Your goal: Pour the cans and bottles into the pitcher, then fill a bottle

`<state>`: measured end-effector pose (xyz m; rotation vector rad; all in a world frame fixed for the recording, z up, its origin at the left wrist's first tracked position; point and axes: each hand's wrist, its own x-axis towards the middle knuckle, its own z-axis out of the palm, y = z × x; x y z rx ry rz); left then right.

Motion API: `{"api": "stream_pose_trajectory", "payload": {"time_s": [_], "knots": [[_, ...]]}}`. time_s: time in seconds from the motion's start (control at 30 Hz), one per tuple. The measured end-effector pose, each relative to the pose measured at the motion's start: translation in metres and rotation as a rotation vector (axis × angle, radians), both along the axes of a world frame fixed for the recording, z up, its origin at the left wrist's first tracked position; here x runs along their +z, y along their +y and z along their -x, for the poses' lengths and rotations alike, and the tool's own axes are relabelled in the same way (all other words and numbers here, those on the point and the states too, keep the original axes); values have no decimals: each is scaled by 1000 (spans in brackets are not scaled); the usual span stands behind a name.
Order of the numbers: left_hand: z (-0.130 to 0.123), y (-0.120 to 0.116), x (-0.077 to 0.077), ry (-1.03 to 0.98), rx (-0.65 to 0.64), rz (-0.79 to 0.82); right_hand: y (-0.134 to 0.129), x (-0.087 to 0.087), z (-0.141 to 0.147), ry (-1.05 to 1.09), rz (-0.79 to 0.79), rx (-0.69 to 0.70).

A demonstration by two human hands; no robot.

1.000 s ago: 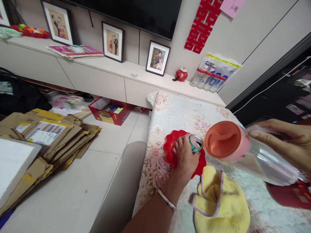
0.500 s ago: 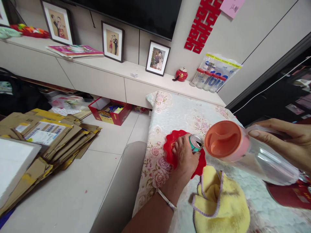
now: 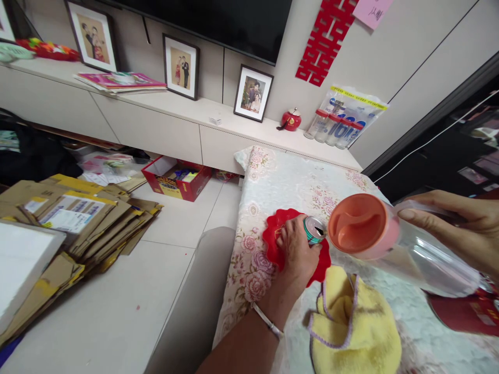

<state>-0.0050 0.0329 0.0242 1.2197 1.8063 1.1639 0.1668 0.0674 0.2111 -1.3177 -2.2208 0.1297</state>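
My left hand (image 3: pixel 297 244) is wrapped round a green drink can (image 3: pixel 315 228) with an opened top, held over a red scalloped plate (image 3: pixel 323 265). The can leans toward the right. In my right hand (image 3: pixel 456 223) is a clear plastic pitcher (image 3: pixel 429 265), gripped by its handle and tipped on its side. Its orange lid (image 3: pixel 358 223) faces the can's mouth, with a small gap or slight overlap between them. Some liquid seems to lie along the pitcher's lower side. A crumpled yellow cloth (image 3: pixel 362 327) rests on the table just below the two.
A floral tablecloth (image 3: pixel 280 182) covers the table. Dark red packaging (image 3: pixel 460 314) lies at the right. Behind stands a cabinet (image 3: pixel 218 140) with photo frames (image 3: pixel 253 96), a red pot (image 3: pixel 291 119) and lidded jars (image 3: pixel 331 127). Flattened cardboard (image 3: pixel 89 213) and a red box (image 3: pixel 177 179) are on the floor.
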Motion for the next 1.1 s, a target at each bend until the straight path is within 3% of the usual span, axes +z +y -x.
{"api": "stream_pose_trajectory", "payload": {"time_s": [1.1], "knots": [[1, -1, 1, -9, 0, 3, 0, 3, 3, -7, -1, 22]]}}
